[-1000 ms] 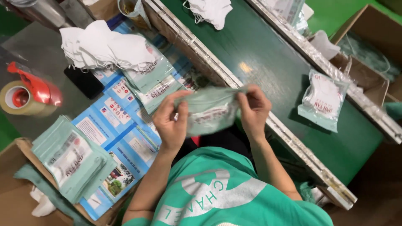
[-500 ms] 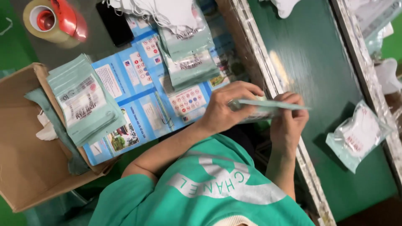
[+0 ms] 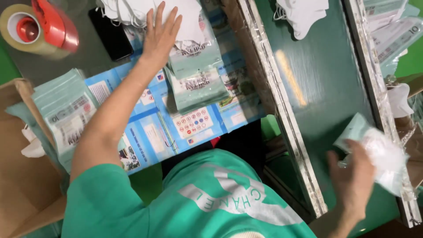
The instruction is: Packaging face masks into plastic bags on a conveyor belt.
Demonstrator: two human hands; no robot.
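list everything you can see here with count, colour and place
tape dispenser: one, red with tan roll, top left
phone: one, black, beside the tape
loose masks: a pile, white, under the left hand
empty pouches: a stack, pale green, centre
filled pouch: one, pale green and white, on the belt
conveyor belt: one, dark green, right
cardboard box: one, brown, left
left hand: on the masks
right hand: open beside the filled pouch
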